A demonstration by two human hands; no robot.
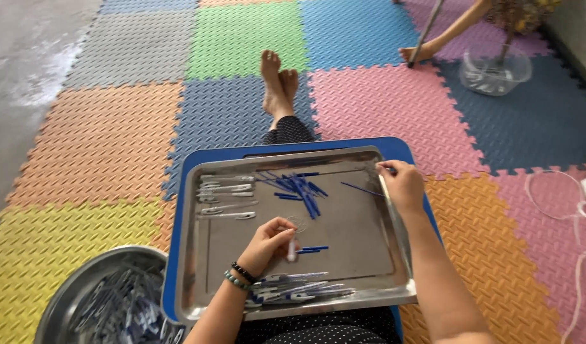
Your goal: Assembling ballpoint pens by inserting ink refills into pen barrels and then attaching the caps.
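A steel tray [223, 239] rests on a blue lap table [178, 191] over my legs. My left hand [267, 242] pinches a small clear pen part upright near the tray's middle, beside a short blue piece [315, 249]. My right hand [402, 185] rests on the tray's right rim, fingers closed on a thin pen piece at the far corner. A heap of blue refills [299, 186] lies at the tray's far side. Clear pen barrels [226, 188] lie in a row at the far left. Finished pens [299, 288] lie along the near edge.
A round steel basin [102, 299] holding many pen parts sits at my lower left on coloured foam floor mats. Another person's foot [415, 52] and a clear plastic bowl [495, 73] are at the far right. White cord [579, 216] lies at the right.
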